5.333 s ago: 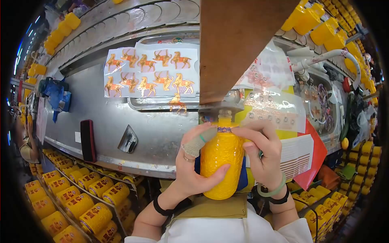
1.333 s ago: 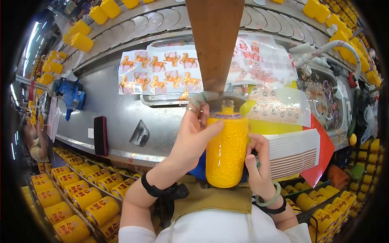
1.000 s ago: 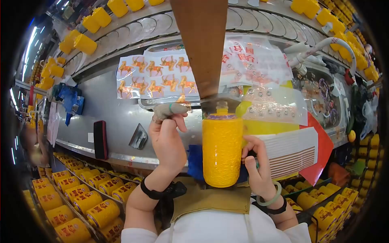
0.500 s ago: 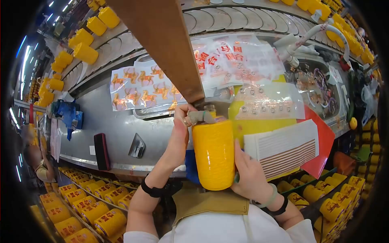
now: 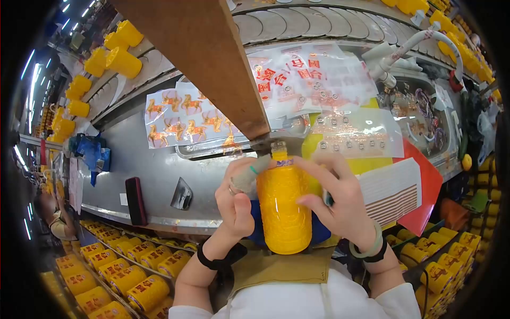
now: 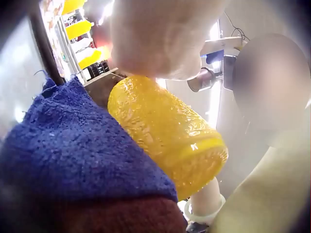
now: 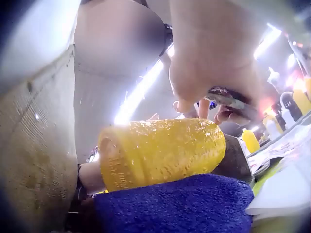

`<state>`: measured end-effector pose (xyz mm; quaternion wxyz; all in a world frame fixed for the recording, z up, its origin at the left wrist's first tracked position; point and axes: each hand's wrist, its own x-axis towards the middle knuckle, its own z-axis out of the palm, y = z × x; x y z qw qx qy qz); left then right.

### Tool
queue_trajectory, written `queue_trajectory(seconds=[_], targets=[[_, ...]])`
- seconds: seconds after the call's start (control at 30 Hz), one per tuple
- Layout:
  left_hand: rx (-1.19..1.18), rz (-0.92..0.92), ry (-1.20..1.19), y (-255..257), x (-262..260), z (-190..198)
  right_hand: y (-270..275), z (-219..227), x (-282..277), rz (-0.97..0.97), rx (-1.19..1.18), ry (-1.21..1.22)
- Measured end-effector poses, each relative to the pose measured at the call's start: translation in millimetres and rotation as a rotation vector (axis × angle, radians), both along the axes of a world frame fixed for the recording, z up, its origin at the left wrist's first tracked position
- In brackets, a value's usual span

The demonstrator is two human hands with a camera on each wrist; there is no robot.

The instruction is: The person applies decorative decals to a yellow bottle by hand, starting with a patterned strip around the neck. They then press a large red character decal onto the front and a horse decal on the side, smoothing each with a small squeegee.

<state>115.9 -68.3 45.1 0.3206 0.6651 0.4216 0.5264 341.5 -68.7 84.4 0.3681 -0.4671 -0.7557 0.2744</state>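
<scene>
Just right of centre, head view: yellow bottle (image 5: 284, 218) resting on blue cloth (image 7: 170, 206). At its left: left hand (image 5: 235, 201), fingers bent; cannot tell whether gripping. At right: right hand (image 5: 342, 201), forefinger extended to purple neck band (image 5: 285, 162).

Dark phone (image 5: 136, 202) flat on metal bench (image 5: 151, 173)
</scene>
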Motion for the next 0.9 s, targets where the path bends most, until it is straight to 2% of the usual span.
queue_trajectory(seconds=[0.33, 0.4, 0.43, 0.5, 0.53, 0.6, 0.7, 0.73, 0.77, 0.83, 0.9], targets=[[0.064, -0.020, 0.044, 2.0, -1.9, 1.5, 7.7, -6.5, -10.6, -0.023, 0.025, 0.052], [-0.005, 0.017, -0.021, 1.9, -2.9, -0.3, 8.3, -7.5, -10.5, -0.010, 0.042, 0.067], [0.001, 0.037, -0.007, 3.0, -5.7, -1.5, 6.7, -8.9, -7.7, -0.002, 0.007, 0.079], [-0.141, -0.093, 0.061, 10.1, -11.1, -5.8, 0.3, -9.2, -3.2, 0.030, -0.026, 0.106], [-0.218, -0.165, 0.027, 12.5, -11.7, -8.4, -6.5, -6.3, 0.4, 0.020, -0.118, 0.122], [-0.256, -0.156, 0.021, 14.1, -8.3, -6.4, -21.3, -13.3, 14.8, 0.066, -0.264, 0.090], [-0.320, -0.215, -0.018, 20.9, -0.9, 4.1, -47.0, -7.9, 15.4, 0.157, -0.332, 0.056], [-0.273, -0.239, 0.056, 23.4, -0.7, 7.0, -52.2, -12.7, 12.1, 0.177, -0.211, -0.046], [-0.225, -0.265, 0.130, 24.1, -0.2, 8.1, -56.4, -22.5, 7.2, 0.178, -0.211, -0.051], [-0.244, -0.256, 0.117, 24.2, -1.2, 2.5, -64.2, -43.4, -2.3, 0.085, -0.147, -0.113], [-0.269, -0.271, 0.095, 23.2, 0.7, -1.9, -67.7, -39.8, -4.2, 0.050, -0.123, -0.124]])
